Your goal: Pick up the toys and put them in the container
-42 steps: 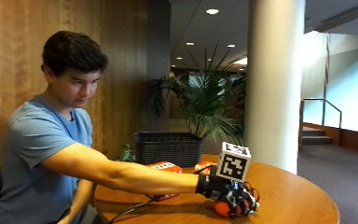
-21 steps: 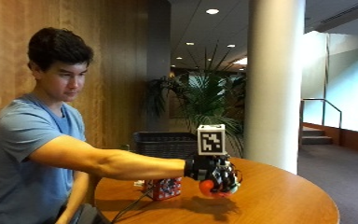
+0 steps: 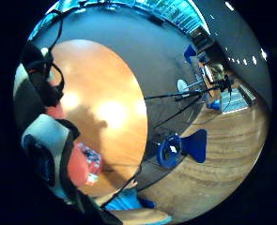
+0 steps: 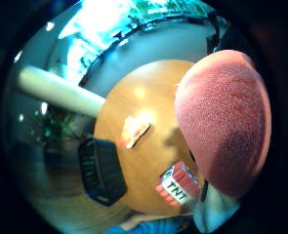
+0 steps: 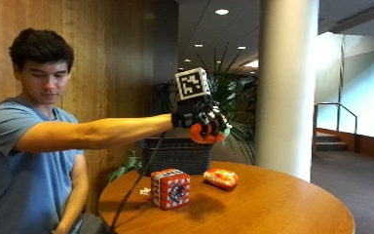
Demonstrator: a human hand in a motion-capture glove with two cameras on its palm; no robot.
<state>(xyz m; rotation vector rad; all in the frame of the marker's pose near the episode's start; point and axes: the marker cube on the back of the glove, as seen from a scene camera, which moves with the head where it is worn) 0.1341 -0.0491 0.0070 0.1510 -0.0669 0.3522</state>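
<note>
I sit at the left side of a round wooden table (image 5: 284, 204), my right arm stretched out level across it. On the table nearest me stands a red block toy (image 5: 170, 188) with white-edged faces; the thumb-side palm view shows the letters TNT on it (image 4: 178, 183). Just right of it, a little farther back, lies a flat orange and white toy (image 5: 220, 178), apart from the block. Behind both, at the far edge of the table, stands the black basket (image 5: 176, 155), its ribbed wall facing me and its top open. My right hand (image 5: 201, 120) is raised well above the table, roughly over the near rim of the basket, and its fingers curl round an orange ball (image 5: 206, 135) that hangs below the palm. That ball fills much of the thumb-side palm view (image 4: 224, 122), its knitted surface close to the palm. To the right rises a thick pale column (image 5: 288, 87), with a leafy plant (image 5: 235, 105) behind my hand.
</note>
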